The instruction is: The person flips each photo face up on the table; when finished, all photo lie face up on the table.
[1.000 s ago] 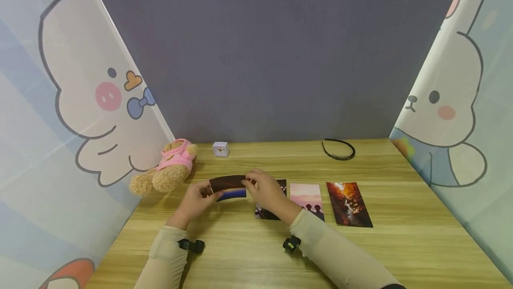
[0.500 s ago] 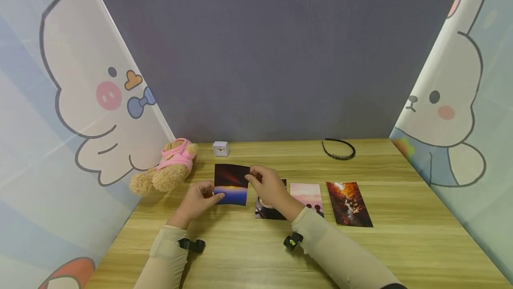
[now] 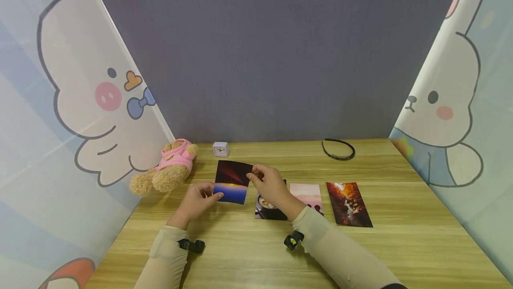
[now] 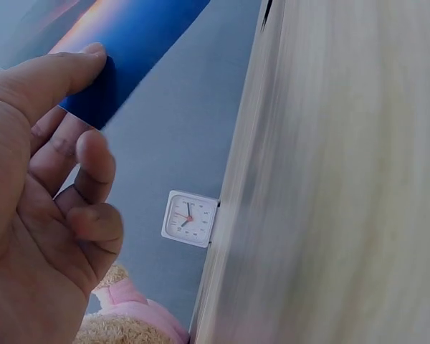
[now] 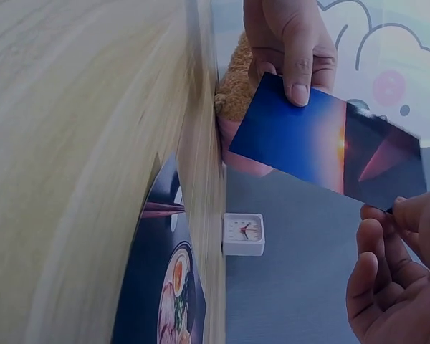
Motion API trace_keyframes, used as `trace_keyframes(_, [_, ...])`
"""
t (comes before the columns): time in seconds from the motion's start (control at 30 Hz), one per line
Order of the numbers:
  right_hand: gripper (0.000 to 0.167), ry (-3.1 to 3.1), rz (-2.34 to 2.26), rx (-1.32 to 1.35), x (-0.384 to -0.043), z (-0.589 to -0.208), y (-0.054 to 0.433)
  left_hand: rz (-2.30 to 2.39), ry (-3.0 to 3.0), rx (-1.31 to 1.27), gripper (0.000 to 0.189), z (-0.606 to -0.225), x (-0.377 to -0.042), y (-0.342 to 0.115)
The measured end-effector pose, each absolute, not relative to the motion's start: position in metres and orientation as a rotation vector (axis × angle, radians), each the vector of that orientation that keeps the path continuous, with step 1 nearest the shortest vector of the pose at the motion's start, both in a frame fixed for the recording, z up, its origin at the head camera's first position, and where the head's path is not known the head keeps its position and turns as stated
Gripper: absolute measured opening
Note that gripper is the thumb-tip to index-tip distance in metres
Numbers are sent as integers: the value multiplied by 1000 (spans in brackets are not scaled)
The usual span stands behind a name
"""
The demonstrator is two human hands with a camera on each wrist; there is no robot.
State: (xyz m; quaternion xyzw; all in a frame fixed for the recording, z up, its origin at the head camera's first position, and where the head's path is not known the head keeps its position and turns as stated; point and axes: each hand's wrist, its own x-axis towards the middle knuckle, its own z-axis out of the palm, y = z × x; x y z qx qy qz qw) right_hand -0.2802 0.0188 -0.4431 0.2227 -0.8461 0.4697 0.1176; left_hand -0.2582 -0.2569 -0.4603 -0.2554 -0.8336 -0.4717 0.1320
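Observation:
Both hands hold one photo print [image 3: 231,183], dark at the top with a glowing horizon over blue, raised above the table and facing me. My left hand [image 3: 197,201] pinches its lower left corner, the thumb lying on the blue part, as the left wrist view also shows. At the upper right corner, my right hand [image 3: 270,185] pinches the print between thumb and fingers. Under the right hand lies a food photo [image 3: 264,207], partly covered. Beside it are a pink-sky photo [image 3: 306,193], overlapped by the right wrist, and an autumn stream photo [image 3: 349,204].
A teddy bear [image 3: 172,166] in a pink top lies at the left edge of the wooden table [image 3: 240,253]. A small white clock [image 3: 221,149] stands at the back, and a black headband [image 3: 339,150] lies back right. A grey panel [image 3: 256,57] rises behind.
The photo print, first bent and tipped nearly flat, has been raised to face me and now leans slightly clockwise. My right hand has moved up a little; my left hand stays nearly in place.

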Motion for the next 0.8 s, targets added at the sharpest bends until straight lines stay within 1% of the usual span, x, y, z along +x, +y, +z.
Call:
trace_keyframes(0.07, [16,-2479,1394,644,-281,-443,20,-1362,-2409,-730,18,-452,-252,-252])
trace_keyframes(0.3, [12,-2464,1430,623,-282,-443,21,-1366,-2398,-708,16,-450,-250,-253])
trace_keyframes(0.5, [31,-2477,1452,621,-282,-443,22,-1365,-2383,-672,14,-448,-249,-253])
trace_keyframes(0.8, [31,-2498,1431,589,-283,-441,24,-1331,-2402,-632,8,-476,-270,-266])
